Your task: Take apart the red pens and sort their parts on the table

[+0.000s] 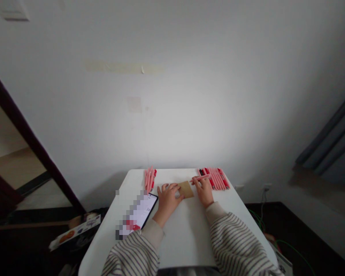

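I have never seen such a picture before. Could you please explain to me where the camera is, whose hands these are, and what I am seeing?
No robot works here: these are one person's bare hands, seen from a camera on that person's head, looking forward and down. The left hand rests on the edge of a small brown sheet, perhaps paper. The right hand holds a pink pen. On the white table there are also a left group of pens, a larger right group of pens, and a phone, partly hidden by blurred squares.
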{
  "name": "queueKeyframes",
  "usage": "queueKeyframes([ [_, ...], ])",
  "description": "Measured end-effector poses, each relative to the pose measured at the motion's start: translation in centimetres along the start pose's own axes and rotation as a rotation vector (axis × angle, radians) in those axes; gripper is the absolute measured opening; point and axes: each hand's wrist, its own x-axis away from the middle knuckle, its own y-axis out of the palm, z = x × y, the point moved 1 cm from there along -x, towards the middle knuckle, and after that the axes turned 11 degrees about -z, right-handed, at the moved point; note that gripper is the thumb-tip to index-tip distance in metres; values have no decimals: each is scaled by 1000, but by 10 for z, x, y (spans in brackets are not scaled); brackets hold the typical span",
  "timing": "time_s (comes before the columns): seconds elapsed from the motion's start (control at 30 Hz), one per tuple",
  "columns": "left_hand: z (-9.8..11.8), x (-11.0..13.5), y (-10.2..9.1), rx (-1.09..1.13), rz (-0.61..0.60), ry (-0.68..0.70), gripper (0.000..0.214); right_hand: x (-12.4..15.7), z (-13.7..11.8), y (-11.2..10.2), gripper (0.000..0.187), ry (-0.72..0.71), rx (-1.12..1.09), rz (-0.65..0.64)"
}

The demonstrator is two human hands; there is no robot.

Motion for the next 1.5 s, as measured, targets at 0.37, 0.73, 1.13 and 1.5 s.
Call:
queueKeyframes([
  [0.37, -1, 1, 1, -6, 4, 9, 40, -3, 4, -1, 45, 63, -120, 1],
  [0.73, -4, 1, 1, -31, -9, -11, 41, -4, -6, -2, 41, 307, -968, 5],
  [1.13, -6, 1, 3, -34, 4, -1, 40, 1, -29, -18, 64, 273, -840, -155],
  [1.5, -3, 1, 0, -22, -25, -10, 40, -1, -23, -13, 66, 299, -945, -157],
])
